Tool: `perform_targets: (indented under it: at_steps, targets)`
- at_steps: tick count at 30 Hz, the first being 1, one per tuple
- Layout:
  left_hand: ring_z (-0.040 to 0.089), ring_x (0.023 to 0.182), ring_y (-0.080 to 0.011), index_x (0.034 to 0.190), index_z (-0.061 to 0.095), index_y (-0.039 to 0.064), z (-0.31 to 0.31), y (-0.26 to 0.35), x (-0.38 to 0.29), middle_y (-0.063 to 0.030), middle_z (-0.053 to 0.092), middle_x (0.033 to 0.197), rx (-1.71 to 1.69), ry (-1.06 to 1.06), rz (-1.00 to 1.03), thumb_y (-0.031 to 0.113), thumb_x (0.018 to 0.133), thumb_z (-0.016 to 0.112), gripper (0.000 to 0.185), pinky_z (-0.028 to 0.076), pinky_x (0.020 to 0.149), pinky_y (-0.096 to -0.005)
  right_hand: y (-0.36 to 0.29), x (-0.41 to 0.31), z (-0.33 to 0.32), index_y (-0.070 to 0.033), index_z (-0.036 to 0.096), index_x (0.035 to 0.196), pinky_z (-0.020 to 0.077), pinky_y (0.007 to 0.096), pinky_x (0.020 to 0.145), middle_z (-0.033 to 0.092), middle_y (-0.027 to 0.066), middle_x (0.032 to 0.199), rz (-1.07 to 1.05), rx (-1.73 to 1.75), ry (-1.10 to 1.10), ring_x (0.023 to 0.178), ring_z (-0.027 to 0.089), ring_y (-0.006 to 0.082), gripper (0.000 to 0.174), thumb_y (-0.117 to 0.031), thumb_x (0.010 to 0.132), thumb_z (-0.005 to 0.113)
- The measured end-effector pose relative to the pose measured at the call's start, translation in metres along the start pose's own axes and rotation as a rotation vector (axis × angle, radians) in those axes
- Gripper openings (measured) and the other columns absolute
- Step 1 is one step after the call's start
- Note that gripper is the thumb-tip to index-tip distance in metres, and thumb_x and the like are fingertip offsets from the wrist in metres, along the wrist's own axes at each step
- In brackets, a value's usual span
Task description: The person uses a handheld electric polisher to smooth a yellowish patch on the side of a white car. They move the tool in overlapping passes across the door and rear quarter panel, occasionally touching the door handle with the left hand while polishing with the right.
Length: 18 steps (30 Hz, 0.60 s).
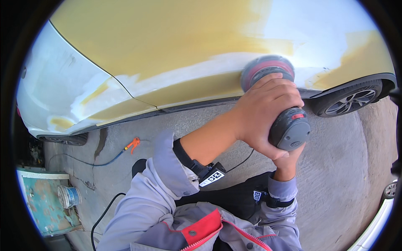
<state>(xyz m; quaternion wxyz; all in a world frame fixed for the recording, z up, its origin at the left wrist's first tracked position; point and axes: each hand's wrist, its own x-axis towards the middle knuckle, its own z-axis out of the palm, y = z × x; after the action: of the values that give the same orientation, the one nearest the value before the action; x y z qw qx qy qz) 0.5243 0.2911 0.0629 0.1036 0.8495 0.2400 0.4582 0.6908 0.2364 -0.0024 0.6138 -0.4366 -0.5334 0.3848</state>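
My left hand (267, 105) grips the neck of a grey random orbital sander (292, 128), fingers over its far side and thumb on the near side. Its round pad (267, 64), with a pinkish ring, meets the lower side of a white car (216, 64); the pad's rim looks blurred. Below the sander's rear end is my right hand (290, 160), mostly hidden behind the tool body and seemingly holding it from underneath. Broad patches of yellowish body filler or primer (176, 40) cover the car's door panels, with whitish sanded areas between them.
The car's wheel (350, 102) stands at right. On the concrete floor (326, 163) lies an orange air blow gun (135, 143) with a blue hose (108, 163). At left are a worn turquoise cabinet (42, 200) and a bucket (69, 196). A black cable (100, 210) runs beside me. Another white car (373, 224) is lower right.
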Motion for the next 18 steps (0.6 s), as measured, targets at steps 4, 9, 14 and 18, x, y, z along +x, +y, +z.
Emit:
perform_targets:
  at_steps: [4,9,14,18]
  targets:
    - [0.060,0.135,-0.0371,0.130,0.065,0.013,-0.029,0.008,-0.029,-0.0105,0.067,0.132,0.031,0.004,-0.045,0.047,0.048,0.090,0.093,0.035,0.124,-0.0585,0.000,-0.017,0.024,-0.002,0.050,0.157,0.0499,0.0425,0.117,0.059,0.0152,0.154,-0.140,-0.102,-0.119,0.138,0.061,0.0262,0.084,-0.026,0.086,0.089]
    - [0.059,0.139,-0.0383,0.136,0.066,0.010,-0.061,0.013,-0.056,-0.0114,0.068,0.137,0.048,-0.031,-0.071,0.056,0.052,0.090,0.098,0.031,0.124,-0.0588,-0.004,-0.033,0.051,-0.002,0.047,0.158,0.0501,0.0440,0.117,0.060,0.0173,0.153,-0.141,-0.051,-0.238,0.137,0.062,0.0276,0.101,-0.034,0.076,0.098]
    - [0.059,0.140,-0.0377,0.135,0.065,0.010,-0.098,0.020,-0.087,-0.0120,0.068,0.137,0.074,-0.029,-0.092,0.053,0.052,0.092,0.098,0.032,0.123,-0.0580,-0.011,-0.044,0.084,0.000,0.044,0.160,0.0573,0.0461,0.110,0.062,0.0260,0.153,-0.259,-0.121,-0.313,0.134,0.068,0.0406,0.109,-0.029,0.070,0.099]
    - [0.059,0.139,-0.0380,0.134,0.066,0.008,-0.111,0.024,-0.093,-0.0132,0.068,0.137,0.088,0.002,-0.081,0.055,0.053,0.093,0.098,0.032,0.123,-0.0573,-0.018,-0.048,0.095,-0.001,0.046,0.159,0.0578,0.0462,0.108,0.063,0.0264,0.151,-0.282,-0.211,-0.360,0.132,0.069,0.0420,0.108,-0.027,0.069,0.099]
